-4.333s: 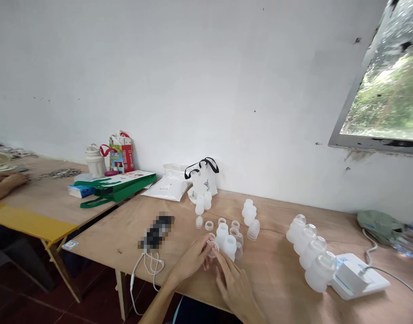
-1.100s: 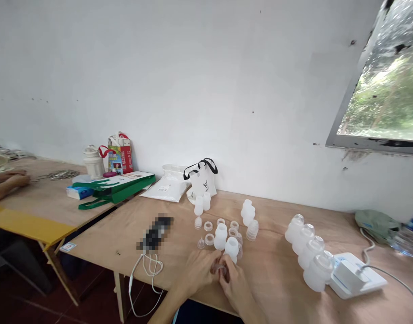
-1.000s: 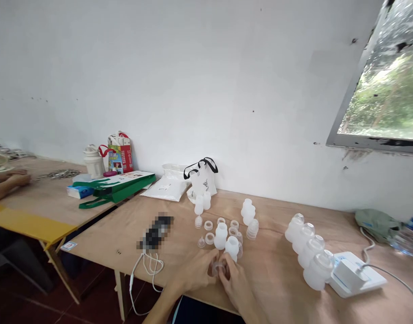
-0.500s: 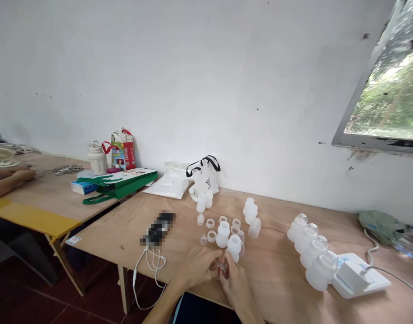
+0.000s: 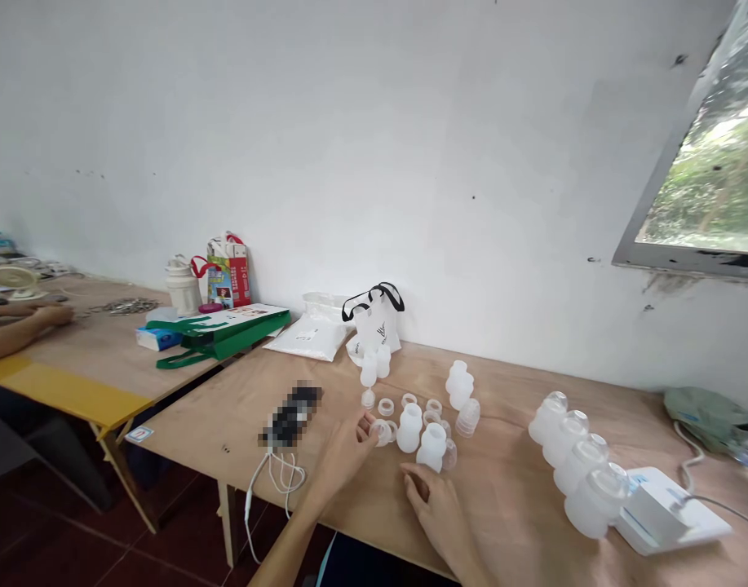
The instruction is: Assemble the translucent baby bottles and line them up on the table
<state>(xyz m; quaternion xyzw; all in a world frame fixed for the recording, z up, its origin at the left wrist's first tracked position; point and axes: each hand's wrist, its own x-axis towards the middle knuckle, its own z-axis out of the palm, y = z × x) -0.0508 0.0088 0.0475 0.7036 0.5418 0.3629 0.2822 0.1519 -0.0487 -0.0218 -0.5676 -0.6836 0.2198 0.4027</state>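
Left hand (image 5: 343,452) reached clear cap (image 5: 382,431) | right hand (image 5: 438,505) drawn back (curled)

A plywood table (image 5: 227,408) stands against the wall, a white bag (image 5: 377,326) with black handles at its back edge. Just left of the bag lies a flat white pouch (image 5: 309,334); in front of it stand small translucent bottles (image 5: 422,428) and loose rings (image 5: 386,406). Forward and left of the bag lie a blurred dark device (image 5: 291,414) and a white cable (image 5: 276,477). Well right of the bag stand four larger bottles (image 5: 578,465) in a row, a white box (image 5: 667,518) and a green cloth (image 5: 707,412).
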